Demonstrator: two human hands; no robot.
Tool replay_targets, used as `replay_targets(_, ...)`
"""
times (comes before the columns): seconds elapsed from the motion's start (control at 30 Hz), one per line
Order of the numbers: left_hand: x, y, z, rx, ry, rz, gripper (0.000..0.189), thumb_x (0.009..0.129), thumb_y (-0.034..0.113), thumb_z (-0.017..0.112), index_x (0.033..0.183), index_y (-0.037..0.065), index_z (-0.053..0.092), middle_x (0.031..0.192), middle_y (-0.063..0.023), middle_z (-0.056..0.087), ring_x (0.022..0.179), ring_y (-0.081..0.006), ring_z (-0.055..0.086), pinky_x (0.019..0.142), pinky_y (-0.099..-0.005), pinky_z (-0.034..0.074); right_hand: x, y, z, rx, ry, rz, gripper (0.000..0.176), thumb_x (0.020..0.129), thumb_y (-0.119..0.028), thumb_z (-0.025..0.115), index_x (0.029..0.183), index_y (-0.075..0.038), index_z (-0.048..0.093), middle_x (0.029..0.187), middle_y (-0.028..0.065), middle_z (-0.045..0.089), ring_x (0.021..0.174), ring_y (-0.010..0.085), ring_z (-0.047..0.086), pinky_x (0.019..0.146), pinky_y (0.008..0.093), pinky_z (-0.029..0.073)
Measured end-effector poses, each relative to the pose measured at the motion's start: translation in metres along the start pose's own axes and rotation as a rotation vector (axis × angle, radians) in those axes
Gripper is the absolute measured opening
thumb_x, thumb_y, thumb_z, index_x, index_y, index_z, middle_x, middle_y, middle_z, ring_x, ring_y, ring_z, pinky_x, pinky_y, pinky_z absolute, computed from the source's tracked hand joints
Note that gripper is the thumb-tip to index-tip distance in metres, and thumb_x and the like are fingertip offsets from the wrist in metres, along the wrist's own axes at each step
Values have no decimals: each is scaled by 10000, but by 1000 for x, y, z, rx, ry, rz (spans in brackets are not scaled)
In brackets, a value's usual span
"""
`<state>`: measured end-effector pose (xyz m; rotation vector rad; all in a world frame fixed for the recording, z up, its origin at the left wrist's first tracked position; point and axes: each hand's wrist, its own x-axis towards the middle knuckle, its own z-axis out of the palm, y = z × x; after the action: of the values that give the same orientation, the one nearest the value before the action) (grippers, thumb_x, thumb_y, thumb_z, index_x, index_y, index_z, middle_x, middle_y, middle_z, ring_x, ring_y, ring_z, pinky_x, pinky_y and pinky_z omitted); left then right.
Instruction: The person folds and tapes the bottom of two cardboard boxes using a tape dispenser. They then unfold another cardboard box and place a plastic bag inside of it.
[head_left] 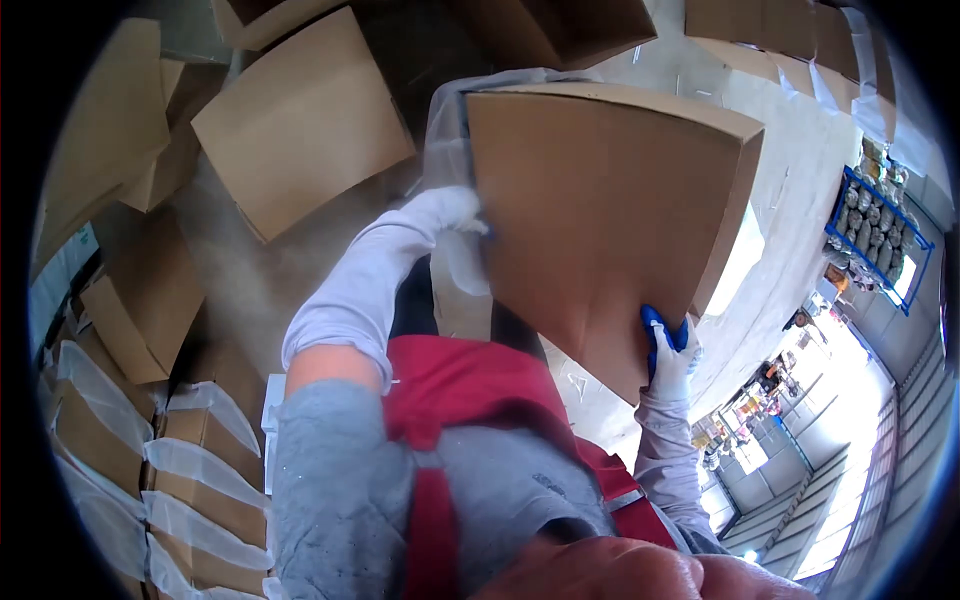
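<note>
A large brown cardboard box (600,200) stands tilted in front of me. Translucent plastic liner (447,140) drapes over its left side and hangs below. My right hand (672,355), in a white glove with blue fingertips, grips the box's lower right edge. At the box's left edge is my left hand (452,210), also gloved in white, against the liner. Its fingers are blurred and partly hidden, so their hold does not show.
Other cardboard boxes (305,125) lie on the concrete floor (255,290) ahead and to the left. Lined boxes (205,480) stand in rows at lower left, and more (800,50) are at upper right. A blue-framed rack (875,235) holding wrapped items stands far right.
</note>
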<state>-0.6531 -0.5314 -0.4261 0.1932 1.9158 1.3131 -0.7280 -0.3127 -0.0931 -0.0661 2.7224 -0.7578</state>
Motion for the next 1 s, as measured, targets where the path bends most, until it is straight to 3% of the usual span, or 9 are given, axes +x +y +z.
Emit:
replay_targets(0.2, 16, 10, 37, 295, 205, -378, 209, 781, 132, 545, 890, -3, 662, 908, -172, 646, 832, -290, 643, 643, -400, 527, -19, -12, 81, -236, -320, -85, 257, 754, -211, 654, 951, -55, 606, 817, 138, 610, 720, 300, 592, 652, 374, 466)
replay_targets(0.3, -27, 40, 6, -341, 135, -556, 213, 780, 140, 565, 896, -16, 653, 833, -169, 650, 778, -298, 653, 675, -364, 529, -32, -14, 110, -185, -396, -199, 342, 747, -225, 652, 1045, -79, 569, 940, 135, 592, 866, 316, 570, 758, 389, 450)
replay_targets(0.37, -82, 53, -13, -684, 680, -360, 313, 777, 127, 612, 1086, 84, 611, 839, -92, 662, 660, -226, 630, 548, -358, 509, -26, -20, 103, -118, -470, -179, 415, 742, -232, 660, 1110, -79, 546, 1020, 139, 585, 948, 322, 556, 813, 396, 440)
replay_targets(0.43, -128, 117, -67, -775, 1355, 277, 477, 833, 144, 614, 1274, 70, 447, 1252, -121, 497, 1119, -204, 501, 919, -322, 429, -10, -10, 67, -156, -345, -579, 607, 723, -255, 687, 1242, -51, 447, 1214, 142, 506, 1141, 347, 445, 947, 437, 358)
replay_targets(0.6, -106, 187, -160, 249, 1090, -86, 478, 785, 313, 650, 1194, 94, 532, 1196, -126, 548, 1095, -261, 528, 929, -308, 407, 60, 103, 4, -359, 58, -393, 762, 716, -189, 701, 1336, -10, 297, 1330, 170, 393, 1186, 370, 391, 1014, 465, 288)
replay_targets(0.67, -79, 204, -171, 70, 836, -277, 390, 769, 371, 636, 1071, 125, 618, 949, -148, 640, 898, -311, 603, 807, -339, 459, 73, 143, 3, -340, 135, -453, 760, 722, -157, 697, 1343, -20, 281, 1328, 182, 386, 1070, 321, 495, 946, 426, 381)
replay_targets(0.7, -71, 198, -175, 125, 877, -257, 383, 776, 356, 631, 1080, 125, 614, 948, -148, 641, 898, -300, 606, 805, -336, 459, 71, 114, 3, 329, 337, -23, 719, 724, -139, 701, 1322, -20, 321, 1292, 187, 426, 950, 248, 549, 835, 361, 459)
replay_targets(0.8, -67, 139, -175, 221, 983, -129, 325, 803, 274, 615, 1097, 135, 615, 811, -109, 652, 730, -200, 621, 683, -298, 476, 68, 146, -1, -54, -110, -127, 694, 715, -185, 716, 1301, -46, 370, 1212, 173, 509, 877, 236, 590, 776, 332, 478)
replay_targets(1.0, -84, 117, -161, -205, 921, -340, 332, 789, 137, 632, 1116, 190, 626, 756, 42, 592, 561, -32, 438, 520, -188, 395, 50, 198, 72, -180, -8, -84, 435, 748, -226, 614, 1172, -173, 533, 833, 117, 607, 778, 322, 586, 694, 441, 467)
